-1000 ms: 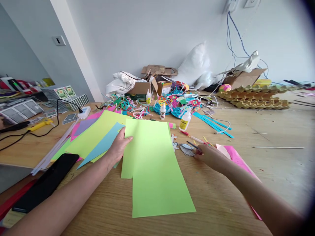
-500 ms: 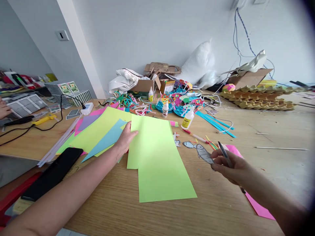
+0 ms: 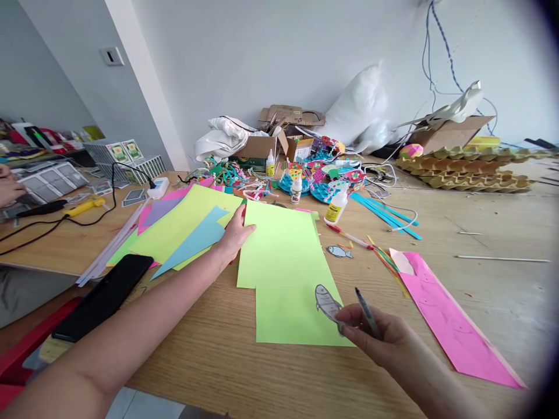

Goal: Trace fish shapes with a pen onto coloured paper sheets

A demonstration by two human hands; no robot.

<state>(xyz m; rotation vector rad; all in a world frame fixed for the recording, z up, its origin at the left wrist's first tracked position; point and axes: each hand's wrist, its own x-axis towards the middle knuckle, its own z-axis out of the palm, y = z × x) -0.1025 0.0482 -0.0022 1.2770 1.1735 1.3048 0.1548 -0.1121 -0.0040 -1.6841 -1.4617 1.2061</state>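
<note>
A light green paper sheet [image 3: 283,256] lies in front of me on the wooden table, its upper left edge gripped by my left hand [image 3: 238,233]. Over its lower right part, my right hand [image 3: 367,326] pinches a grey paper fish [image 3: 327,302] by the tail and also holds a dark pen [image 3: 367,311]. To the right of the sheet lies a small blue-grey fish cutout [image 3: 339,251]. A pink paper strip [image 3: 449,320] with faint drawn outlines rests farther right.
Coloured sheets [image 3: 192,215] and a black phone [image 3: 105,297] lie left. Glue bottles [image 3: 335,206], colourful crafts [image 3: 323,180] and boxes [image 3: 257,151] stand behind. Egg trays [image 3: 471,171] are stacked at the back right. Another person's hand [image 3: 9,185] shows at the far left.
My right hand has moved left with the grey fish and pen, from beside the green sheet to over its lower right part. The pink strip is now uncovered. The view has shifted slightly.
</note>
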